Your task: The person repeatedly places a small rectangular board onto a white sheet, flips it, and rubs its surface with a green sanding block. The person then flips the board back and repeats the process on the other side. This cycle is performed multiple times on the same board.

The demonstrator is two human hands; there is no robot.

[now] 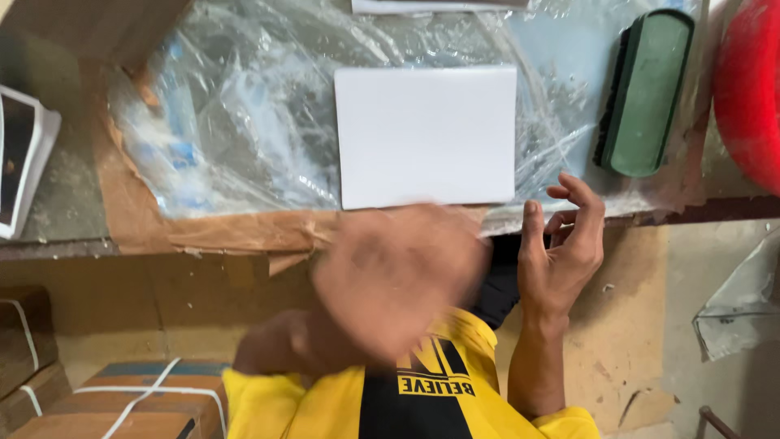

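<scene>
- Head view, looking steeply down over the person's yellow and black shirt [422, 398] to the edge of a tabletop [65, 203].
- White rectangular sheet [426, 134]: lies flat and square-on at the middle of the tabletop, on top of crumpled clear plastic film [236, 122]. Neither hand touches it.
- Left hand [398, 276]: raised just below the near edge of the sheet and heavily blurred. It appears empty, but the state of its grip cannot be told.
- Right hand [561, 252]: held at the tabletop's edge, just below the sheet's right corner, palm turned inward. Its grip is apart, the fingers [581, 191] loosely curled and holding nothing.
- Brown paper [203, 232]: spread under the film, its torn edge hanging over the front of the tabletop.
- Green brush [646, 93]: lies on the film to the right of the sheet, near it but apart, long side running away from the person.
- Red round object [751, 89]: at the far right edge, cut off by the frame.
- Stack of prints [20, 162]: at the left edge, well apart from the sheet.
- Cardboard boxes [122, 406]: bound with white strapping, lower left, below the tabletop.
</scene>
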